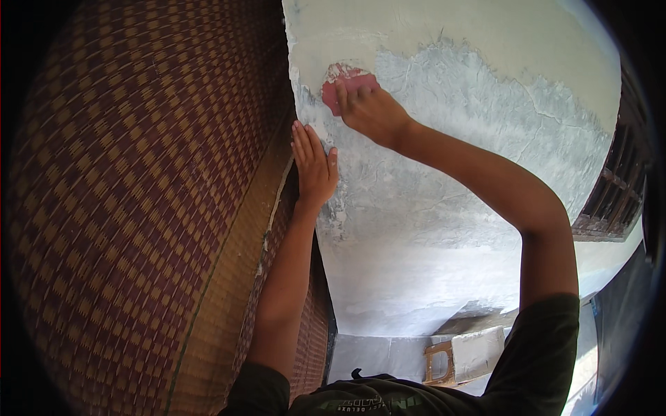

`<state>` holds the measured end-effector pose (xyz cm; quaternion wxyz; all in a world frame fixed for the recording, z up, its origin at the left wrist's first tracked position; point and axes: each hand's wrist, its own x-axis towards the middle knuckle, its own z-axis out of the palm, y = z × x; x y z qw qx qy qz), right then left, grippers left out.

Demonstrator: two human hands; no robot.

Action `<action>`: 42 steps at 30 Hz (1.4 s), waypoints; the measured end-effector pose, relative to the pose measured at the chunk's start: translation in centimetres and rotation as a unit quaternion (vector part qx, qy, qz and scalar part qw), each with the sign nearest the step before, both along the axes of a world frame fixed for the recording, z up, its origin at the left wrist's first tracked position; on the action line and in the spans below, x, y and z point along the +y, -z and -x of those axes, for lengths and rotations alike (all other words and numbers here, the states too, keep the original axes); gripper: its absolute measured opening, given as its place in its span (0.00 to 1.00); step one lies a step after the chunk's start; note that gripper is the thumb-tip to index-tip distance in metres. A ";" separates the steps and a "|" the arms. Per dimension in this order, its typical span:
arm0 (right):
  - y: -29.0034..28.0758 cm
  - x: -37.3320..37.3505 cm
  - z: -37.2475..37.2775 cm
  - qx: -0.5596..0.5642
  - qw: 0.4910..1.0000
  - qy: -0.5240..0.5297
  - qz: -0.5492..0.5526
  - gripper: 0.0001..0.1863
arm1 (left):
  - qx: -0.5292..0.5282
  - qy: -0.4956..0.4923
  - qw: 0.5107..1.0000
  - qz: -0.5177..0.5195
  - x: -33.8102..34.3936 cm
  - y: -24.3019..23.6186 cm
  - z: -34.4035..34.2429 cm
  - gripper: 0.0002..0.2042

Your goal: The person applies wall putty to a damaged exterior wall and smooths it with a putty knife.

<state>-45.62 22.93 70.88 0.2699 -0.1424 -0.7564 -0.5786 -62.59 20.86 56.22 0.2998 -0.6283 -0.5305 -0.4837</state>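
Note:
My right hand grips a flat pink putty scraper and holds it against the wall, close to the wall's left edge. Whitish paste is smeared along the scraper's upper side. Around it the wall is patchy grey and white, with cream-coloured paint higher up. Lower and to the left, my left hand lies with its fingers stretched out along the wall's rough edge, thumb apart, holding nothing.
A woven maroon and tan mat surface fills the left side, meeting the wall at a dark gap. A slatted wooden window is at the right. Low down, near my body, are a wooden frame and a whitish board.

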 end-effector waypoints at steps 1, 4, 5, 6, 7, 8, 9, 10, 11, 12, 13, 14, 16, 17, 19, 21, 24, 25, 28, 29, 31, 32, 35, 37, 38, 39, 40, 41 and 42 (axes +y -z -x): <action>2.4 -0.4 0.1 -0.028 0.999 -0.024 0.012 0.28 | 0.007 -0.001 1.000 -0.010 -0.1 0.1 0.5 0.35; 6.5 -1.5 -0.3 -0.059 0.992 -0.090 0.059 0.26 | 0.021 -0.006 1.000 -0.012 0.1 0.5 1.0 0.35; 5.7 -2.5 -0.2 -0.055 0.990 -0.108 0.072 0.26 | 0.027 -0.012 1.000 0.000 0.1 0.4 0.9 0.35; 3.7 -2.8 0.1 -0.022 0.992 -0.117 0.040 0.27 | 0.027 -0.011 1.000 -0.001 0.2 0.3 0.9 0.35; 0.8 -2.9 0.3 0.011 0.992 -0.124 0.010 0.27 | 0.016 -0.008 1.000 -0.007 0.0 0.1 0.5 0.35; -1.8 -2.7 0.3 0.039 0.992 -0.122 0.013 0.28 | 0.004 -0.003 1.000 -0.013 0.0 0.1 0.1 0.35; -3.8 -2.2 0.5 0.066 0.990 -0.122 0.016 0.29 | 0.003 -0.003 1.000 -0.011 0.0 0.1 -0.1 0.35; -4.6 -1.3 0.5 0.066 0.991 -0.119 0.017 0.29 | 0.006 0.002 1.000 -0.012 0.2 0.1 -0.5 0.35; -5.3 -0.8 0.8 0.056 0.996 -0.072 0.015 0.28 | 0.010 0.002 1.000 -0.013 0.2 -0.1 -0.5 0.35; -5.5 -0.4 0.8 0.046 0.999 -0.024 0.013 0.28 | 0.009 0.010 1.000 -0.016 0.2 -0.1 -0.6 0.35; -4.4 -0.3 1.3 0.047 0.998 -0.027 0.015 0.28 | 0.010 0.007 1.000 -0.014 0.1 0.0 -0.3 0.35; -2.0 -0.2 1.7 0.030 0.999 -0.037 0.008 0.28 | 0.005 0.005 1.000 -0.013 0.0 0.1 0.0 0.35; 3.1 -0.7 2.0 -0.020 0.998 -0.058 0.021 0.28 | 0.000 0.002 1.000 -0.014 -0.3 0.2 0.5 0.34; 4.6 -1.4 1.6 -0.054 0.996 -0.066 0.041 0.27 | 0.033 -0.014 0.999 -0.013 -0.3 0.3 0.5 0.34; 4.2 -1.9 1.7 -0.055 0.992 -0.097 0.055 0.28 | 0.064 -0.032 0.997 -0.014 -0.1 0.4 1.1 0.34; 1.4 -3.5 2.1 -0.008 0.990 -0.134 0.043 0.28 | 0.057 -0.067 0.996 0.031 0.4 1.0 1.9 0.34; -4.7 -1.9 1.9 0.061 0.993 -0.104 -0.007 0.28 | 0.011 0.003 1.000 -0.011 0.2 0.2 -0.3 0.35; -5.6 -1.4 2.1 0.065 0.994 -0.086 -0.011 0.27 | 0.012 0.002 1.000 -0.011 0.2 0.2 -0.3 0.35; -3.4 0.7 2.2 0.024 0.999 -0.045 -0.009 0.28 | 0.012 0.002 1.000 -0.005 0.3 0.1 -0.3 0.34; -1.3 0.3 2.6 0.011 0.999 -0.038 -0.005 0.27 | 0.008 0.001 1.000 -0.007 0.1 0.2 0.3 0.34; 2.7 -1.5 2.2 -0.052 0.998 -0.033 0.033 0.25 | 0.003 0.000 1.000 -0.010 -0.2 0.3 0.9 0.34; 4.1 -1.8 1.8 -0.053 0.995 -0.073 0.035 0.25 | 0.044 -0.042 0.998 0.015 -0.3 0.4 0.9 0.34; 2.2 -2.7 1.7 -0.048 0.990 -0.126 0.041 0.26 | 0.102 -0.124 0.983 0.086 0.2 0.4 1.2 0.34; -2.2 -2.8 1.3 0.055 0.991 -0.119 -0.009 0.28 | 0.010 -0.001 1.000 -0.015 0.1 0.2 0.2 0.34; -3.8 -2.1 1.1 0.068 0.992 -0.107 -0.009 0.29 | 0.015 -0.011 1.000 -0.002 0.0 0.1 -0.2 0.35; -5.0 -1.4 1.1 0.081 0.992 -0.098 -0.009 0.30 | 0.016 -0.012 1.000 -0.002 0.1 0.0 -0.3 0.35; -5.3 -0.7 0.9 0.066 0.996 -0.063 0.010 0.30 | 0.014 -0.008 1.000 0.000 0.2 0.0 -0.4 0.35; -4.4 -0.2 1.0 0.067 0.995 -0.066 0.012 0.30 | 0.013 -0.008 1.000 0.003 0.1 0.0 -0.2 0.34; -2.9 0.1 1.1 0.052 0.998 -0.044 0.009 0.30 | 0.014 -0.010 1.000 0.004 0.0 0.1 -0.2 0.34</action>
